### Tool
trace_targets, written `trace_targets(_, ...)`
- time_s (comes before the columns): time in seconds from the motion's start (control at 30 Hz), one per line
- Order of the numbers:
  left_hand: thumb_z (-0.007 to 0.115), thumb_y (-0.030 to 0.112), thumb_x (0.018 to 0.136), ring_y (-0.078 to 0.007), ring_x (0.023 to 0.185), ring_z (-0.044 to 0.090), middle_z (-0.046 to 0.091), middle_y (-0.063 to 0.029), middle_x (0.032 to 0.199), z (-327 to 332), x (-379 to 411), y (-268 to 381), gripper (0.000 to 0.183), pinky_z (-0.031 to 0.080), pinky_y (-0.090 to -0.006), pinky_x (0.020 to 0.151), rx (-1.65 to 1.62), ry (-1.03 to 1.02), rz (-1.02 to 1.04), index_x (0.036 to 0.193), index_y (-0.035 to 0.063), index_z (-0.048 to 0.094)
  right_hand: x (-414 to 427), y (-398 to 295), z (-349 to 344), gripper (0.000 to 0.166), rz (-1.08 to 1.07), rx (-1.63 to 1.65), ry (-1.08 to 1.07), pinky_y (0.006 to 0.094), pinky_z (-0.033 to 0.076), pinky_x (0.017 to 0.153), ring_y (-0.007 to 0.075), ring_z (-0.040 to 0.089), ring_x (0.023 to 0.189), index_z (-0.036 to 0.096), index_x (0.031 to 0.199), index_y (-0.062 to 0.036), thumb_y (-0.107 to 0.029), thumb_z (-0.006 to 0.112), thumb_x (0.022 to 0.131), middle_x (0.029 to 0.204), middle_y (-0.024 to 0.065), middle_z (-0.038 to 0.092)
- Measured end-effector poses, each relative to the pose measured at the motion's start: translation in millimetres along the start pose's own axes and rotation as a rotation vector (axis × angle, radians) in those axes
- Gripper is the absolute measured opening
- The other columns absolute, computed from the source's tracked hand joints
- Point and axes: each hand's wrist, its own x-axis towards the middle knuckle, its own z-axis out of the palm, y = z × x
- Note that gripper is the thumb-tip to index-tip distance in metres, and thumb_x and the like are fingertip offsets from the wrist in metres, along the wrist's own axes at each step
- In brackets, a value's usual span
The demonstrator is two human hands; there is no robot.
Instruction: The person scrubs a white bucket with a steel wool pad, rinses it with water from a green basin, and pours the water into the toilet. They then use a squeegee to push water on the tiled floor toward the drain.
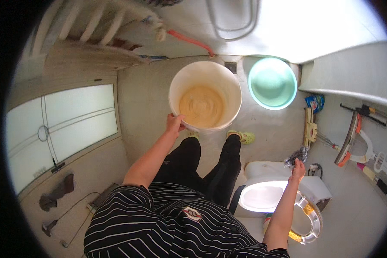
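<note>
A large white plastic bucket (206,95) is tilted so that its yellowish-stained inside faces up to me. My left hand (175,124) grips its near left rim. On the right, my right hand (297,169) pinches a grey, shaggy scouring pad or scrubber (296,156) above the toilet. The white toilet bowl (262,196) lies below my right forearm, with its seat (314,222) raised to the right. A pale green plastic basin (272,84) rests on the floor to the right of the bucket; whether it holds water I cannot tell.
A floor drain (231,67) lies between bucket and basin. Along the right wall are a sponge mop (310,127), a floor squeegee (346,138), several poles and a blue packet (315,102). A frosted-glass door (63,129) is on the left. A red hose (190,40) runs along the far wall.
</note>
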Motion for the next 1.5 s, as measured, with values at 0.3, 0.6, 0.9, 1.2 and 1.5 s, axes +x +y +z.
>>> trace_targets(0.3,0.067,0.022,0.068,-0.0239,0.074,0.061,0.055,-0.0191,0.102,-229.3,51.4,-27.3,0.069,0.052,-0.0327,0.055,0.135,0.068,-0.021,0.125,-0.0013,0.034,-70.7,-39.9,117.0,0.023,-0.429,-1.180,-0.294,0.0361,0.050,0.061,0.0225,0.063,0.060,0.070,0.080,-0.0100,-0.029,0.069,0.066,0.070,0.0081,0.066)
trace_targets(0.6,0.071,0.023,0.070,-0.0210,0.065,0.057,0.052,-0.0175,0.090,-410.2,47.3,-121.5,0.060,0.049,-0.0353,0.050,0.220,0.436,0.006,0.108,-0.0071,0.035,-380.1,-125.4,467.5,0.040,-0.707,-0.245,-1.054,0.0319,0.045,0.081,0.0235,0.056,0.096,0.054,0.111,-0.0020,-0.003,0.067,0.074,0.111,0.0138,0.053)
trace_targets(0.9,0.075,0.034,0.071,-0.0187,0.065,0.058,0.051,-0.0103,0.081,-339.3,-39.8,5.9,0.058,0.054,-0.0291,0.051,0.071,0.194,0.051,0.097,-0.0035,0.038,-493.0,-79.5,353.5,0.045,-1.551,-0.606,-1.222,0.0405,0.042,0.090,0.0267,0.053,0.105,0.052,0.118,-0.0119,-0.033,0.063,0.079,0.112,0.0104,0.057)
trace_targets(1.2,0.068,0.021,0.077,-0.0173,0.069,0.061,0.058,-0.0123,0.088,-102.1,-177.1,95.4,0.042,0.053,-0.0286,0.058,0.207,-0.468,0.581,0.102,-0.0024,0.043,-383.3,-89.0,193.1,0.027,-0.806,-0.155,-0.529,0.0362,0.042,0.056,0.0291,0.054,0.062,0.054,0.069,-0.0047,-0.027,0.064,0.081,0.062,0.0110,0.053)
trace_targets(1.5,0.056,0.007,0.082,-0.0265,0.101,0.058,0.058,-0.0174,0.110,22.4,-440.6,198.5,0.034,0.045,-0.0370,0.089,0.354,-0.792,1.978,0.114,-0.0028,0.051,-278.5,-96.2,-57.2,0.033,-0.271,1.186,0.225,0.0315,0.046,0.075,0.0158,0.055,0.088,0.057,0.107,-0.0061,-0.035,0.050,0.092,0.099,0.0033,0.058)
